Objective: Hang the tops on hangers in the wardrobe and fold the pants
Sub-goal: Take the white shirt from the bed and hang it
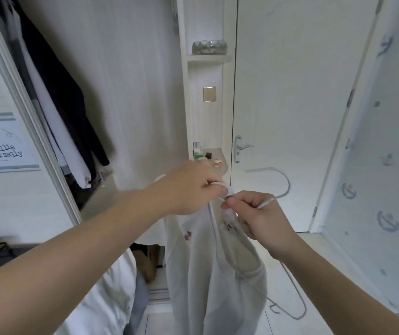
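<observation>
A white top [208, 274] with small red embroidery hangs in front of me, partly on a white wire hanger [287, 184] whose hook curves up to the right and whose lower arm shows at the bottom right. My left hand [188, 189] pinches the top's neckline at the hanger's neck. My right hand [258, 216] grips the hanger wire and the collar just beside it. The two hands nearly touch. The open wardrobe [126, 93] lies ahead on the left, with dark and white garments [60, 100] hanging inside.
A sliding wardrobe door [5, 141] with printed words stands at the left. A narrow shelf unit [208, 59] holds a glass bowl and small items. A white door with a handle [240, 148] is ahead on the right. White bedding [106, 298] lies below.
</observation>
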Action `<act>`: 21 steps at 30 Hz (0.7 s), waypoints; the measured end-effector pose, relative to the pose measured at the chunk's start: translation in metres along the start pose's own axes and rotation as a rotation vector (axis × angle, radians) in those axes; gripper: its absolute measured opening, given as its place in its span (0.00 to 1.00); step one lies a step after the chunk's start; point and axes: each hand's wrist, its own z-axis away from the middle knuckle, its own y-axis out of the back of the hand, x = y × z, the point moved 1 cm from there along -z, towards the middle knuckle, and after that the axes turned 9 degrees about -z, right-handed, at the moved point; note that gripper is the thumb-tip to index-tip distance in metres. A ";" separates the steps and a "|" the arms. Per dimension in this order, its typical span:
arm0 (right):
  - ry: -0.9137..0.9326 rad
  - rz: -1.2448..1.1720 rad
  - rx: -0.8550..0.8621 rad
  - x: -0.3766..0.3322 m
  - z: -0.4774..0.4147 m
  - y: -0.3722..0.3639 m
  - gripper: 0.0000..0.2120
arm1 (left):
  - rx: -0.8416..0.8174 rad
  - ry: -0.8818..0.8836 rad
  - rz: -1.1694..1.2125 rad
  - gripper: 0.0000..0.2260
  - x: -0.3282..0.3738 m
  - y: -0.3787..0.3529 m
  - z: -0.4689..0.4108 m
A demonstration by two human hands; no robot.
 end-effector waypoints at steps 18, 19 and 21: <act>0.190 0.151 0.271 0.053 0.090 0.023 0.07 | -0.065 0.113 -0.321 0.23 0.014 -0.100 0.087; 0.249 0.234 0.298 0.060 0.102 0.026 0.06 | -0.038 0.177 -0.251 0.21 0.010 -0.107 0.094; 0.250 0.310 0.200 0.079 0.121 0.023 0.08 | 0.057 0.262 -0.114 0.18 0.009 -0.121 0.106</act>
